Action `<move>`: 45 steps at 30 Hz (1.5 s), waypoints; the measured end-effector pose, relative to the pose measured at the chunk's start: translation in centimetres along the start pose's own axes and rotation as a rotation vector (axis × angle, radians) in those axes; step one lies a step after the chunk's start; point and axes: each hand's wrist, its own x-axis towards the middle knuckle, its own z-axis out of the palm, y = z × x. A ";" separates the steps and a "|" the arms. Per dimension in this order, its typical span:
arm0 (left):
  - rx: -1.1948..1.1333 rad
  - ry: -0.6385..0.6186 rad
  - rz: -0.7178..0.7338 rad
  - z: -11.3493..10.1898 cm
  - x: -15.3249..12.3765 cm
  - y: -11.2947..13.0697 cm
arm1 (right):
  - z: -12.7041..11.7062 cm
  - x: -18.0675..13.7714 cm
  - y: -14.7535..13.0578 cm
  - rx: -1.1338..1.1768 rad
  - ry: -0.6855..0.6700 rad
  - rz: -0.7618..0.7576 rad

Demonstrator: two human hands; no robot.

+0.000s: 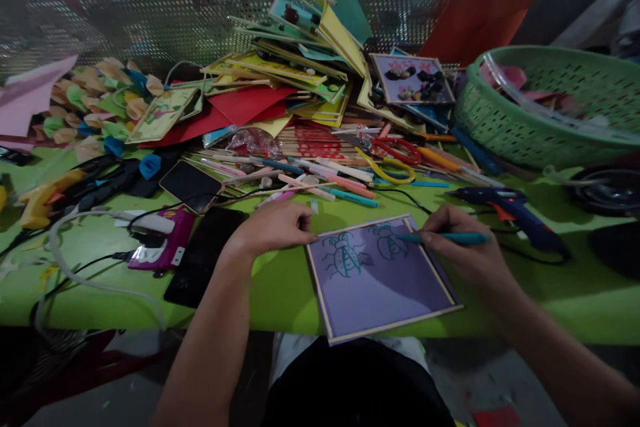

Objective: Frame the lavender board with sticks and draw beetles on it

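A purple card (387, 303) framed with thin pale sticks lies tilted at the table's front edge. Two bug-like drawings in green-blue lines are on it, the left one (346, 260) larger than the right one (389, 243). My right hand (463, 247) is closed around a teal marker (463, 238), whose tip meets the right drawing. At the card's upper left corner, my left hand (277, 227) holds the frame with its thumb, the other fingers curled. Several loose markers (350, 197) lie just beyond the card.
Left are a black phone (193, 185), a magenta power strip (167, 240) with cables and a yellow glue gun (50, 197). A blue glue gun (520, 213) and a green basket (550, 113) stand right. Framed cards (295, 70) and scissors (387, 163) are piled behind.
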 end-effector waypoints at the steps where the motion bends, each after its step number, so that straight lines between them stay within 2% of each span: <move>1: 0.003 -0.001 0.000 0.0 0.0 0.0 | 0.0 0.0 0.0 -0.006 -0.002 -0.001; 15: 0.009 -0.013 -0.023 0.0 0.0 0.0 | 0.1 0.1 -0.2 -0.039 -0.007 0.000; 22: -0.016 -0.004 0.011 0.0 0.0 0.1 | 0.1 0.0 -0.6 -0.015 -0.001 0.040; 34: 0.004 -0.002 -0.012 0.0 0.0 0.0 | -0.2 -0.2 0.7 0.030 -0.034 0.032; 45: 0.013 -0.004 -0.011 0.1 0.0 0.0 | 0.0 -0.1 0.3 0.017 -0.019 0.046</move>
